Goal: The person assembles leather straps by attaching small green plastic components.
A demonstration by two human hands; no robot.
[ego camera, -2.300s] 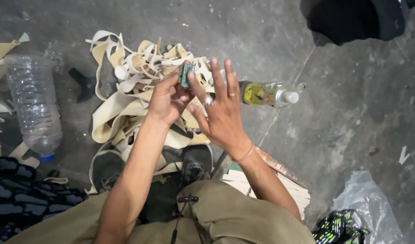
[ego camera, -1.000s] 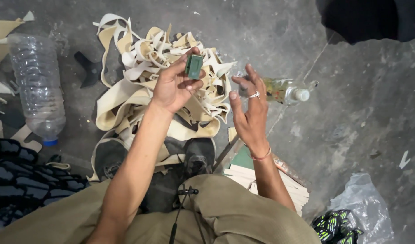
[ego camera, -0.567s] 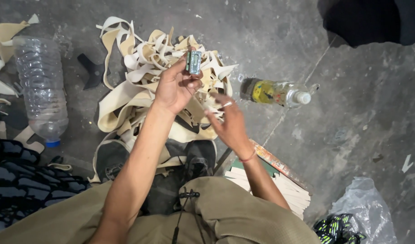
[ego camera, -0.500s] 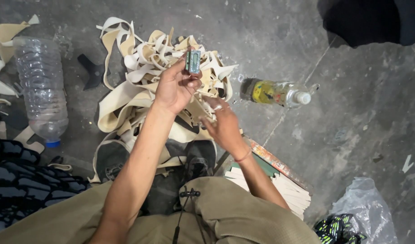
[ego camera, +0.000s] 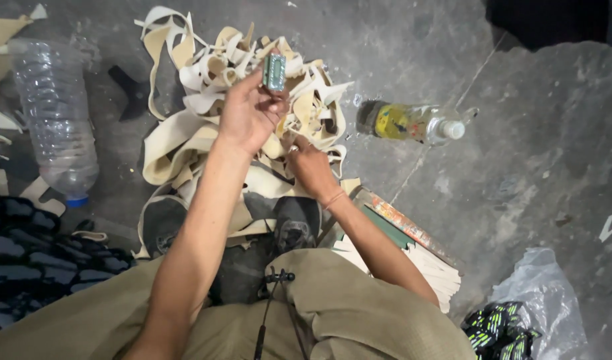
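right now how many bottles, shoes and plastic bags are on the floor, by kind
plastic bottles: 2, the big clear bottle at left and the small bottle with yellow liquid at right
dark shoes: 2, left shoe and right shoe
plastic bags: 1, the clear bag at lower right
total: 5

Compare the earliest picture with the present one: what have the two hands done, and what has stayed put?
The left hand drew clear of the right and now holds the small green block up alone. The right hand, earlier raised with fingers spread, dropped into the pile of cream strips. The big clear bottle, the small bottle and the strips lie as before.
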